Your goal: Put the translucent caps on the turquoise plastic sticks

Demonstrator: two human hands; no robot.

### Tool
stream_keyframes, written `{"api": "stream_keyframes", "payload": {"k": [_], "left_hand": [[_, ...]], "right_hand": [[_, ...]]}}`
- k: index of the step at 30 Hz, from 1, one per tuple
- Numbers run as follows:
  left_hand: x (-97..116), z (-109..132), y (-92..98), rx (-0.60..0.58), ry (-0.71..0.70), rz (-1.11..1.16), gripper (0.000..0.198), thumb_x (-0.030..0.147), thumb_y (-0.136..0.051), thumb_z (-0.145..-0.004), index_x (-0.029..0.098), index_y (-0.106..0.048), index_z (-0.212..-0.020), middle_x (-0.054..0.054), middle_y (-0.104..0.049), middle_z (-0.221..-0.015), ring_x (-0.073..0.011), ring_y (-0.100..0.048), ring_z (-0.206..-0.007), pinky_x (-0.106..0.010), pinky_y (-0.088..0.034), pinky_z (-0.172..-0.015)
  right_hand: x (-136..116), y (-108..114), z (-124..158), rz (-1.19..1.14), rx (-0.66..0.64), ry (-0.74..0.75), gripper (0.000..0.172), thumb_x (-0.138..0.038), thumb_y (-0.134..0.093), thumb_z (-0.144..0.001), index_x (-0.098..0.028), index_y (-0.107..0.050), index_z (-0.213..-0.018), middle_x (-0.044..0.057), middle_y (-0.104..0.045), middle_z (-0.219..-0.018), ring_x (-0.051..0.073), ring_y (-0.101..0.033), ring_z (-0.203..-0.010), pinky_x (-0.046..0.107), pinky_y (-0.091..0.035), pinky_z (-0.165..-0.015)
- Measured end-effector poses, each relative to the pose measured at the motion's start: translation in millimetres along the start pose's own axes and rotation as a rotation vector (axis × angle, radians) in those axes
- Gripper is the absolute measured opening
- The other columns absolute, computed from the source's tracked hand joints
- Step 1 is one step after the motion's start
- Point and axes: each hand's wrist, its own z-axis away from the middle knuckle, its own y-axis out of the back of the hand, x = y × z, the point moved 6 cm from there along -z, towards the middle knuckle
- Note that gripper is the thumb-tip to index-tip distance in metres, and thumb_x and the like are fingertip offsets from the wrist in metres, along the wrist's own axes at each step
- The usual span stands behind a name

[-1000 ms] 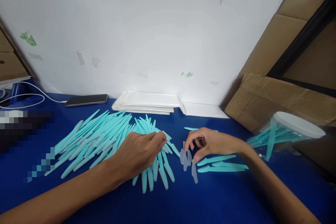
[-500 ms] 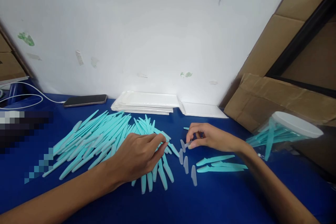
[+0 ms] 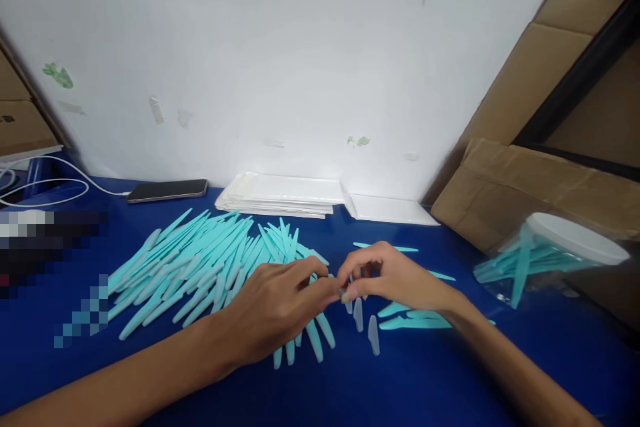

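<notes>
A broad pile of thin turquoise plastic sticks [image 3: 200,267] lies spread on the blue table [image 3: 390,380]. My left hand [image 3: 280,310] rests on the pile's right end, fingers pinched on one stick at its tip. My right hand [image 3: 395,277] meets it fingertip to fingertip, pinching a small clear cap [image 3: 344,293] at that tip. Two more clear caps [image 3: 365,323] lie on the table just below my hands. A few capped turquoise sticks [image 3: 415,317] lie under my right wrist.
A clear jar with a white lid [image 3: 555,250] lies on its side at the right, holding more sticks. Flat cardboard [image 3: 525,180] leans behind it. White trays [image 3: 280,195], a phone [image 3: 167,190] and a white cable [image 3: 45,183] lie by the wall.
My right hand picked a clear cap from the table and moved left to meet my left hand, which lifted one stick's tip toward it.
</notes>
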Motion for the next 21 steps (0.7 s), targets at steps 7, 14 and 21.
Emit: {"api": "stream_keyframes", "payload": {"k": [7, 14, 21], "left_hand": [[-10, 0, 4.8, 0.066, 0.105, 0.104, 0.006, 0.015, -0.061, -0.093, 0.016, -0.058, -0.098, -0.007, -0.072, -0.113, -0.0074, -0.061, -0.057, -0.022, -0.045, -0.046], [-14, 3, 3.1, 0.113, 0.028, 0.075, 0.012, 0.011, -0.062, -0.093, 0.013, -0.06, -0.105, -0.005, -0.078, -0.099, -0.0117, -0.072, -0.073, -0.022, -0.059, -0.061], [-23, 2, 2.0, 0.13, 0.082, 0.009, 0.036, 0.006, -0.056, -0.094, 0.012, -0.056, -0.13, -0.01, -0.071, -0.096, -0.018, -0.067, -0.082, -0.028, -0.058, -0.059]], "right_hand": [[4, 52, 7, 0.462, 0.338, 0.083, 0.025, -0.046, -0.06, -0.097, -0.026, -0.076, -0.097, 0.002, -0.075, -0.098, 0.019, -0.066, -0.083, 0.03, -0.047, -0.072], [62, 97, 13, 0.725, 0.27, -0.066, 0.025, -0.048, -0.071, -0.087, -0.027, -0.074, -0.099, 0.005, -0.071, -0.098, 0.024, -0.067, -0.087, 0.035, -0.05, -0.074], [64, 85, 10, 0.738, 0.231, -0.058, 0.02, -0.04, -0.058, -0.097, -0.022, -0.066, -0.091, 0.003, -0.069, -0.09, 0.02, -0.063, -0.077, 0.031, -0.045, -0.068]]}}
